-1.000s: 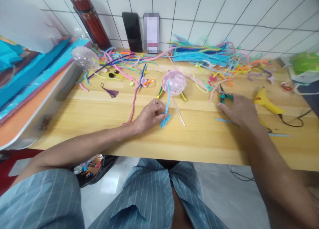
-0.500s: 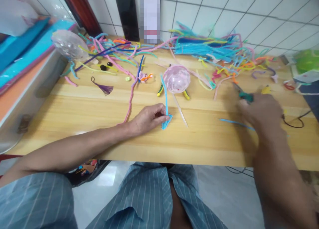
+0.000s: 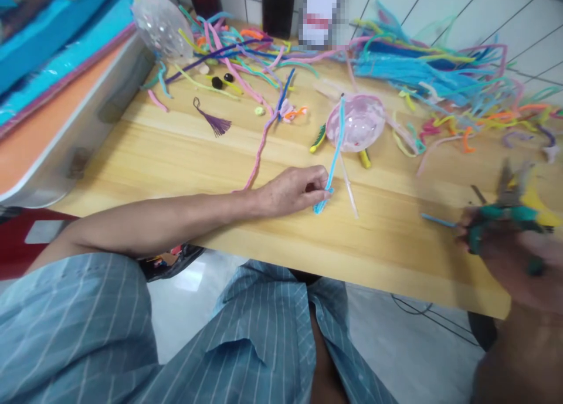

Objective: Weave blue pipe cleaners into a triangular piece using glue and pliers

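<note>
My left hand (image 3: 295, 190) rests on the wooden table (image 3: 176, 163) with its fingers pinched on the folded end of a light blue pipe cleaner (image 3: 333, 163). That pipe cleaner runs up over a clear pink plastic ball (image 3: 358, 122). My right hand (image 3: 516, 257), blurred, is raised near the table's front right edge and grips green-handled pliers (image 3: 505, 207), jaws pointing up. A yellow glue gun (image 3: 543, 207) lies just behind the pliers.
A big tangle of coloured pipe cleaners (image 3: 440, 81) covers the back of the table. A second clear ball (image 3: 158, 23) lies back left, beside a purple tassel (image 3: 215, 122) and a grey tray of coloured sheets (image 3: 65, 99). A dark phone (image 3: 277, 5) leans on the tiled wall.
My right hand picked the pliers off the table and lifted them towards me on the right. The left hand kept its pinch on the blue pipe cleaner. The view shifted left and down.
</note>
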The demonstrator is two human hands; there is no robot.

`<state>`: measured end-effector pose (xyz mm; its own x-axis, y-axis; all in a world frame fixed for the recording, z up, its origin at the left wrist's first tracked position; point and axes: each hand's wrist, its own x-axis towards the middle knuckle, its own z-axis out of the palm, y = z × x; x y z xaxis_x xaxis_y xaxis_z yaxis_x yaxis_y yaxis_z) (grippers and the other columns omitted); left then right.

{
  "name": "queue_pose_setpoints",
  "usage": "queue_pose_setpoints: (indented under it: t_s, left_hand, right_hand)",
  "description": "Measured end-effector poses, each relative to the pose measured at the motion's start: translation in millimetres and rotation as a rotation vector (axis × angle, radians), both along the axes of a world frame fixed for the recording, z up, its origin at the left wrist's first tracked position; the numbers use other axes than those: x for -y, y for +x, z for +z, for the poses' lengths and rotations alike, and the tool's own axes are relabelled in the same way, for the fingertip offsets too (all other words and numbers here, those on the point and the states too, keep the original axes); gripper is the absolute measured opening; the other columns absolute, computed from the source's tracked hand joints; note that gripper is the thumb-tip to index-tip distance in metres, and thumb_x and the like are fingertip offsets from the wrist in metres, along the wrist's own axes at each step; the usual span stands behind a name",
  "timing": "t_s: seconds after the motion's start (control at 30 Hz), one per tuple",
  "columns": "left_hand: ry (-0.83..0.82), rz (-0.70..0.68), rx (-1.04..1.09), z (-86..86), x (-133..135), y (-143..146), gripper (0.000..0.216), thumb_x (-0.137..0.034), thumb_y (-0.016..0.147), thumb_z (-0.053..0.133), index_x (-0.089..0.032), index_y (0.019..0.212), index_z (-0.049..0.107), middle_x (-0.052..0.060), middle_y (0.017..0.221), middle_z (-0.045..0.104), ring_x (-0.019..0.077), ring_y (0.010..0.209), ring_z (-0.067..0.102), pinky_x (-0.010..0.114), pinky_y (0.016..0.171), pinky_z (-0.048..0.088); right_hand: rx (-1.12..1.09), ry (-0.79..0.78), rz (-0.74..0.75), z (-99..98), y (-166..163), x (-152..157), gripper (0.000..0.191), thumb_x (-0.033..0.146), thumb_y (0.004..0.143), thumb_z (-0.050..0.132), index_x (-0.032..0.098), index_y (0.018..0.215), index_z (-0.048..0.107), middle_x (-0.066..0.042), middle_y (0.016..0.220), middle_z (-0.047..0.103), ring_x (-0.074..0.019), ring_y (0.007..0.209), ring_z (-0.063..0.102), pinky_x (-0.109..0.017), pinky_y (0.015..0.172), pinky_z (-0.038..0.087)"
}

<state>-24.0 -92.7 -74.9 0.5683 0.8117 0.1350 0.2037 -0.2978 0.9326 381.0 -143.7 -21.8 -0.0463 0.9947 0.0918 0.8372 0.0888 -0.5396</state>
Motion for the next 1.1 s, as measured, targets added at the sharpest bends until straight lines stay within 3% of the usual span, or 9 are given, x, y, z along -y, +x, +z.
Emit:
queue_pose_setpoints:
  t_s: [0.03,0.1,0.2,0.3,0.5,0.77,1.0,1.1]
  left_hand:
    - [0.002,0.003,-0.005,0.0,-0.3,-0.1,0.019,-0.033,0.096,0.063,-0.019,0.085,0.054,-0.003,0.076,0.058,0.0101,0.069,0.052,0.025,0.069,0.042]
    - [0.010,0.009,-0.009,-0.1,-0.9,-0.6,0.020,-0.032,0.096,0.062,-0.019,0.084,0.054,-0.003,0.076,0.057,0.0100,0.069,0.051,0.025,0.069,0.041]
    - [0.034,0.007,-0.009,-0.4,-1.6,-1.3,0.019,-0.030,0.096,0.062,-0.019,0.084,0.053,-0.004,0.074,0.055,0.0100,0.068,0.050,0.024,0.067,0.039]
    - [0.039,0.008,-0.035,-0.4,-1.8,-1.5,0.018,-0.029,0.097,0.061,-0.019,0.084,0.054,-0.004,0.073,0.055,0.0102,0.068,0.050,0.025,0.067,0.038]
    - [0.103,-0.007,-0.044,-1.3,-1.6,-1.1,0.020,-0.029,0.099,0.060,-0.019,0.083,0.052,-0.004,0.074,0.051,0.0105,0.068,0.047,0.026,0.068,0.038]
    - [0.163,-0.013,-0.097,-3.4,-2.3,-1.4,0.019,-0.027,0.100,0.057,-0.020,0.084,0.050,-0.002,0.079,0.054,0.0126,0.072,0.049,0.027,0.071,0.038]
    - [0.216,-0.005,-0.091,-9.2,-3.1,0.1,0.020,-0.027,0.099,0.056,-0.021,0.083,0.046,-0.002,0.078,0.053,0.0139,0.072,0.049,0.028,0.070,0.038]
    - [0.222,-0.012,-0.093,-8.4,-2.7,-0.2,0.020,-0.028,0.100,0.056,-0.021,0.083,0.047,-0.002,0.078,0.053,0.0142,0.072,0.050,0.029,0.070,0.038]
  right_hand:
    - [-0.096,-0.048,0.011,-8.2,-10.5,4.1,0.044,0.065,0.097,0.043,0.034,0.106,0.074,-0.016,0.092,0.077,-0.0341,0.075,0.073,-0.053,0.068,0.056]
    - [0.001,-0.044,0.084,-17.7,-35.7,15.6,0.032,0.060,0.086,0.069,0.033,0.103,0.071,-0.011,0.095,0.074,-0.0341,0.083,0.072,-0.052,0.075,0.057]
    - [0.164,0.097,0.367,-22.5,-75.2,32.7,0.036,0.049,0.092,0.066,0.029,0.122,0.065,-0.013,0.109,0.072,-0.0361,0.100,0.071,-0.053,0.087,0.059]
    - [0.307,0.211,0.493,-24.8,-101.3,39.9,0.039,0.043,0.096,0.061,0.026,0.132,0.060,-0.016,0.114,0.070,-0.0383,0.105,0.069,-0.052,0.082,0.060]
    - [0.405,0.196,0.537,-30.6,-113.6,31.7,0.041,0.046,0.099,0.057,0.025,0.133,0.060,-0.018,0.111,0.069,-0.0404,0.100,0.067,-0.057,0.081,0.058]
    - [0.411,0.196,0.575,-35.4,-122.2,22.4,0.041,0.041,0.099,0.059,0.023,0.136,0.059,-0.016,0.116,0.068,-0.0370,0.104,0.066,-0.054,0.088,0.057]
    - [0.455,0.254,0.597,-33.7,-113.9,23.1,0.041,0.045,0.101,0.057,0.018,0.131,0.063,-0.018,0.105,0.069,-0.0376,0.094,0.066,-0.052,0.077,0.056]
    - [0.471,0.259,0.605,-35.6,-116.6,21.7,0.041,0.044,0.101,0.057,0.018,0.133,0.061,-0.018,0.107,0.068,-0.0376,0.095,0.065,-0.052,0.079,0.057]
